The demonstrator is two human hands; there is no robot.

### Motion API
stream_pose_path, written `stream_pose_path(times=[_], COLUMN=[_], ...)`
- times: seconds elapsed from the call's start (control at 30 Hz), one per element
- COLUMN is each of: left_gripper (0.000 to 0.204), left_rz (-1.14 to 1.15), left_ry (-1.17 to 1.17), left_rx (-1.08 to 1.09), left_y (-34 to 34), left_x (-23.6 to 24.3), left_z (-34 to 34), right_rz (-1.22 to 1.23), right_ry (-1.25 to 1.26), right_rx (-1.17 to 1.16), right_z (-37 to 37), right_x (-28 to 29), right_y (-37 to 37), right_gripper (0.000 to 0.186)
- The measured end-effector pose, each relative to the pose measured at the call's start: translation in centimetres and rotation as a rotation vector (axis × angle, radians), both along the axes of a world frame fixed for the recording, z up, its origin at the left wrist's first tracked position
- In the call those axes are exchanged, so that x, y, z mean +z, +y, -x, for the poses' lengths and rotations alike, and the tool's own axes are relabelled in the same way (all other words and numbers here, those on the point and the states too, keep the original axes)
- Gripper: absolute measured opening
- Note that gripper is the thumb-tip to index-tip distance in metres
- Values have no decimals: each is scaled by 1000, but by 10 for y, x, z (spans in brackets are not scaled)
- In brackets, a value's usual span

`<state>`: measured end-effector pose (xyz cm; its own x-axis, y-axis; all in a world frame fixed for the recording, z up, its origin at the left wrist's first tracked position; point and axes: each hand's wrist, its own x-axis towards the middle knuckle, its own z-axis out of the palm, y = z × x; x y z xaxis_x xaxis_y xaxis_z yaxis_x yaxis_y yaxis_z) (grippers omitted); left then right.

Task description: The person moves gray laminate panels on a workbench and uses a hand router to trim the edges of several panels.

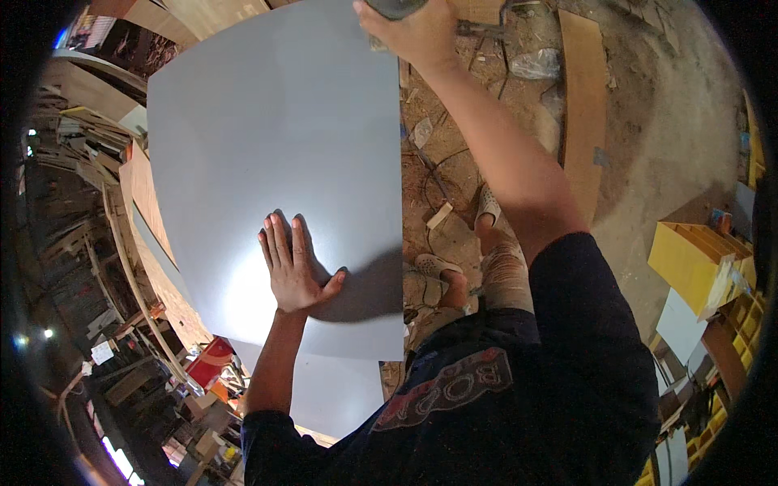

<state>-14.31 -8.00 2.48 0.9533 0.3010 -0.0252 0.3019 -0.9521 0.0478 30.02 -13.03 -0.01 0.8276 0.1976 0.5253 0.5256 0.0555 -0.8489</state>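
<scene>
A large smooth grey sheet (267, 130) lies flat in front of me, filling the middle and left of the view. My left hand (293, 263) rests palm down on its near part, fingers spread and pointing away. My right hand (413, 28) reaches to the sheet's far right corner at the top of the view and grips a dark rounded object (395, 6) that is cut off by the frame's edge. My right arm stretches along the sheet's right edge.
Right of the sheet is a dusty workshop floor with wood scraps, a cable (442, 174) and my sandalled feet (438, 267). A long wooden board (585, 105) lies farther right. Yellow boxes (689, 255) stand at the right. Stacked boards and shelves (105, 186) crowd the left.
</scene>
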Motion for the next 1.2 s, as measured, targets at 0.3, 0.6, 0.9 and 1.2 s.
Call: stream_pose_path(times=[0.3,0.6,0.9,1.2], left_gripper=[112,103,98,68], left_rz=[-14,144,198,156], left_ry=[-46,-170,-102,-357], left_rx=[-38,-5,-17,-135], left_y=[5,-52,-143,-19], left_x=[-5,-15,-20,-48], left_z=[-11,9,-14,-221], right_rz=[-51,198,179,204], right_ry=[203,182,552,543], right_rx=[-101,-47,-73,-40], right_z=[-86,43,220,253], right_x=[-3,-100,-86,-70], right_y=[1,-270,-433,-455], right_gripper=[68,45,47,56])
